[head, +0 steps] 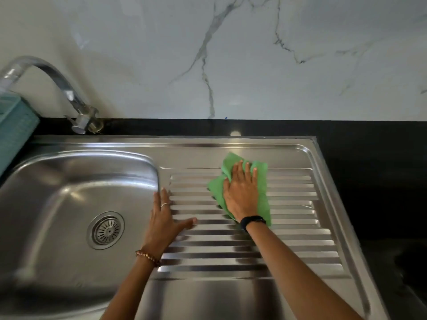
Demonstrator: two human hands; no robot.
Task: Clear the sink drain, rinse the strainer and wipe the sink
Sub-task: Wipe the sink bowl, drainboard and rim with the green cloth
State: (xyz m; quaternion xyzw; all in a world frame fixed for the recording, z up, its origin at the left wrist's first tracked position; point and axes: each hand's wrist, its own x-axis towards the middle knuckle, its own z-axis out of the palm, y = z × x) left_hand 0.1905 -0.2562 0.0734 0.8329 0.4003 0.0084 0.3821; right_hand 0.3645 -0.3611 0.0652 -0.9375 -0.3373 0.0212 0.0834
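The stainless sink (69,181) serves as the reference landmark. Its bowl occupies the left portion; the strainer (105,230) sits seated in the drain at the bowl floor. To the right of the bowl lies the ribbed drainboard (300,227).

Right hand (241,192): flat, fingers extended and close together, pressed palm-down on a green cloth (263,197) at the upper middle of the drainboard. The cloth is crumpled, with ribs exposed on all sides of it.

Left hand (165,218): spread flat, holding nothing, resting on the drainboard's left margin just beside the bowl's right edge, thumb pointing toward the cloth.

The faucet (57,84) rises behind the bowl. The black table (369,158) borders the drainboard's right and rear rims.
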